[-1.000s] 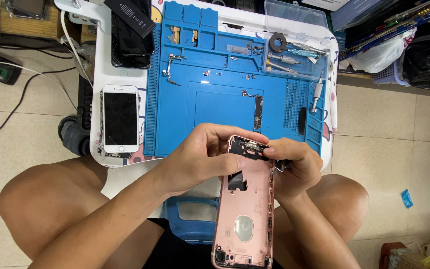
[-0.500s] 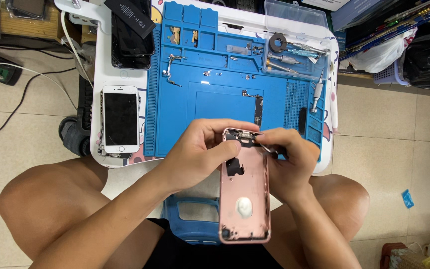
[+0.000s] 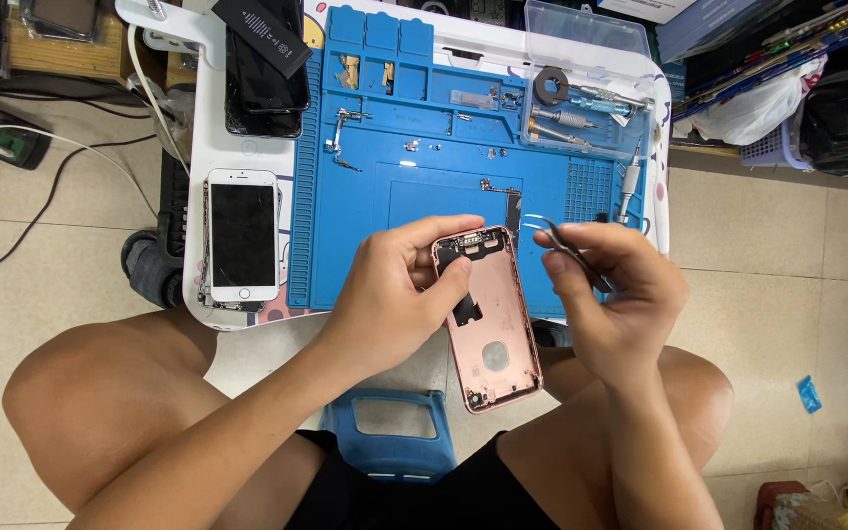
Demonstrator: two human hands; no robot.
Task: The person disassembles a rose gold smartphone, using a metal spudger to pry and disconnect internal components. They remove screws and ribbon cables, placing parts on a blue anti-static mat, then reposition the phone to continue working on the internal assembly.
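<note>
My left hand (image 3: 399, 294) holds a pink metal phone housing (image 3: 491, 329) by its upper left side, inner face up, over my lap in front of the blue work mat (image 3: 424, 196). A small dark part sits at the housing's top end. My right hand (image 3: 615, 294) is just to the right of the housing and grips thin dark tweezers (image 3: 569, 253), whose tips point up and left, a little apart from the housing's top right corner.
A white phone screen (image 3: 242, 236) lies at the mat's left, a black phone and battery (image 3: 267, 49) above it. Screwdrivers and a tape roll (image 3: 571, 98) rest in a clear tray at the top right. Small parts and screws dot the mat. A blue stool (image 3: 390, 432) stands between my knees.
My right hand has pulled away to the right with the tweezers, off the housing's top end. The housing has tilted slightly and moved a little lower and right in my left hand.
</note>
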